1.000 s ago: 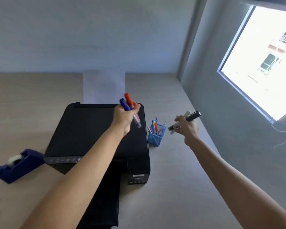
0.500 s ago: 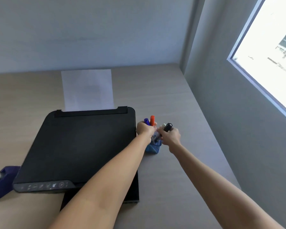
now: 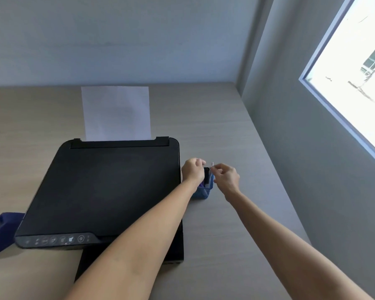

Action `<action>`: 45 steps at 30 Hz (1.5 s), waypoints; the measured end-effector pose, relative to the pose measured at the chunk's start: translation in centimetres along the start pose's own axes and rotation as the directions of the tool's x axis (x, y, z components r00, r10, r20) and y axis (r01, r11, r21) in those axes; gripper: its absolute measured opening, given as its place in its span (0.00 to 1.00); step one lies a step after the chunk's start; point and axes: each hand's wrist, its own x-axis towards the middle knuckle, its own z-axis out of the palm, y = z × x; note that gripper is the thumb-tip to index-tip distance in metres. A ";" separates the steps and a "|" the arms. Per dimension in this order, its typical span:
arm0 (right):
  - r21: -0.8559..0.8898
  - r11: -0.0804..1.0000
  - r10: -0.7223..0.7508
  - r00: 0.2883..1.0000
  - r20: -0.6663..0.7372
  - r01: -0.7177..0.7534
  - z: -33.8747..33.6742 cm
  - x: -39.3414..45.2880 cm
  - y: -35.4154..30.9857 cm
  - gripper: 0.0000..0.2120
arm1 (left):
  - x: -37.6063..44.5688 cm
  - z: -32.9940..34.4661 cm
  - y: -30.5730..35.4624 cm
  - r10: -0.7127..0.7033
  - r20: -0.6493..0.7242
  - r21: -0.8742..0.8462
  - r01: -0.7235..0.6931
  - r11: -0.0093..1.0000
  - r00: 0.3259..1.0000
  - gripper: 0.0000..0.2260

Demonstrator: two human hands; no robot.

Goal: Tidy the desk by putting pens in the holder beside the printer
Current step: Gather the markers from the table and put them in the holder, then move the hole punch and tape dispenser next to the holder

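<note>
Mostly bare pale worktop, cut off at the left and near edges. Black printer as landmark, its near right part hidden under the left forearm; row of small pale icons along its front panel, too blurred to read, no brand legible. White sheet of paper standing up out of the rear feed slot. Left of the printer's front corner, a dark blue tape dispenser, cropped by the frame edge. Just beside the printer's right edge, about midway along it, a small blue mesh holder, upper half hidden behind both hands. Pens upright inside, only a black cap and dark barrel showing in the gap; number and colours not discernible. Left hand over the holder's printer side, fingers curled inward toward the pen tops, contents of the fist hidden, so unclear whether anything gripped. Right hand on the holder's far side from the printer, loosely curled, thumb and forefinger pinched on a thin pale pen tip sticking up above the rim.
</note>
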 end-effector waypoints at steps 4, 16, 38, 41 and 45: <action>-0.023 1.000 -0.003 0.999 -0.034 0.002 -0.7 -0.9 -0.7 0.07 | -1.0 -0.4 0.5 0.054 0.062 0.215 -0.066 0.974 0.997 0.17; -0.013 0.923 -0.385 0.922 0.051 0.386 5.3 -8.7 -16.0 0.07 | -9.1 -23.1 2.2 0.442 -0.225 -0.003 -0.454 0.891 0.868 0.12; -0.414 0.345 -0.168 0.490 0.855 0.842 47.4 -28.3 -14.3 0.37 | -21.3 -55.8 -39.7 -0.417 -0.639 -0.064 0.496 0.866 0.646 0.12; -0.431 0.230 -0.118 0.465 0.877 0.872 49.7 -26.8 -13.6 0.37 | -21.5 -56.5 -40.7 -0.457 -0.575 -0.189 0.433 0.881 0.679 0.11; -0.451 0.193 -0.072 0.472 0.879 0.871 51.4 -26.0 -13.3 0.29 | -21.6 -57.9 -42.4 -0.539 -0.386 -0.381 0.403 0.832 0.748 0.10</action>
